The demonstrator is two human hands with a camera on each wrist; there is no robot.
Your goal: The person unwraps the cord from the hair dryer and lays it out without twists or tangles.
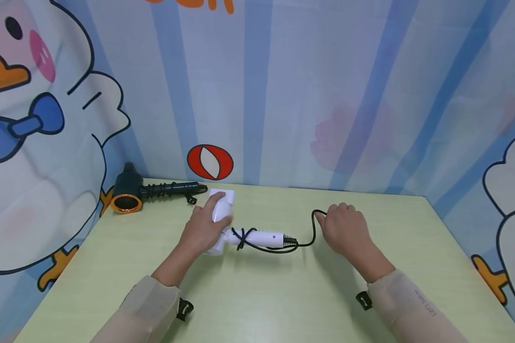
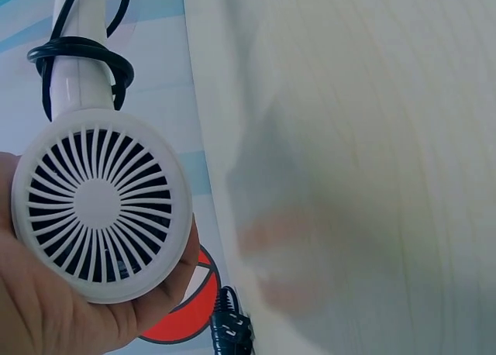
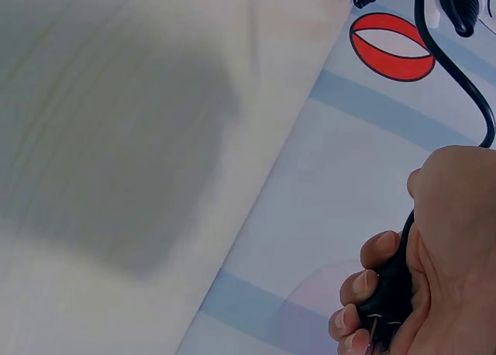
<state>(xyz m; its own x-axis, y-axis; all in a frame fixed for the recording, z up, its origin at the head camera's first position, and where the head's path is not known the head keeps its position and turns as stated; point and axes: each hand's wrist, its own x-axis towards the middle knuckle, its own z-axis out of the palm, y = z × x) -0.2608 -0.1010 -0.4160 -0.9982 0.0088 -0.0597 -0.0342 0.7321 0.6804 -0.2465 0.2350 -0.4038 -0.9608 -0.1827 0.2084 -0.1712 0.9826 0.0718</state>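
A white hair dryer (image 1: 263,238) is held above the table, its handle pointing right. My left hand (image 1: 202,229) grips the dryer's round body, and in the left wrist view the slatted rear grille (image 2: 98,203) shows with fingers curled behind it. A black cord (image 1: 314,231) is looped around the handle and runs from its end to my right hand (image 1: 345,229). In the right wrist view, curled fingers of that hand hold the cord's black plug (image 3: 386,297), whose metal prongs show below the palm.
A black hair dryer (image 1: 128,186) with an orange ring lies at the table's back left, its cord wound around its handle. The pale wooden table (image 1: 257,305) meets a blue striped cartoon backdrop (image 1: 283,95) along its back edge.
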